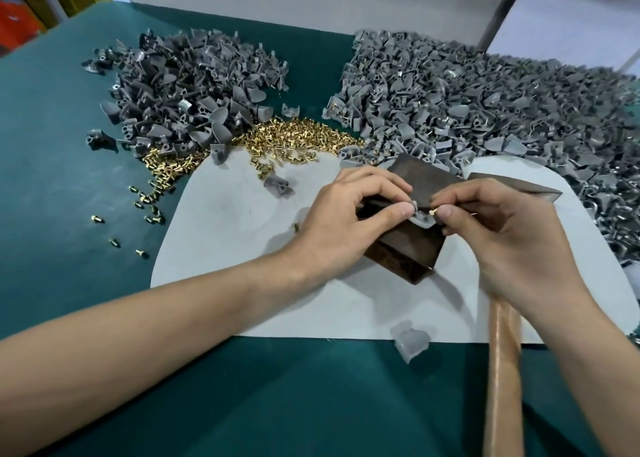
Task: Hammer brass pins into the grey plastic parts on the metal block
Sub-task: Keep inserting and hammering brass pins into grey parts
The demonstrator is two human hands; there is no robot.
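A dark metal block (408,245) lies on a pale grey mat (242,249) in the middle of the table. On its top sits one grey plastic part (420,218), held down by the thumb and fingers of my left hand (349,221). My right hand (502,235) pinches a brass pin (432,211) at the part's hole. A hammer lies under my right hand, its metal head (519,188) beyond the knuckles and its wooden handle (502,370) running toward me.
A heap of brass pins (294,140) lies behind the mat, with strays (142,197) on the green table to the left. Piles of grey parts stand at back left (187,89) and back right (485,110). One loose part (410,340) sits at the mat's near edge.
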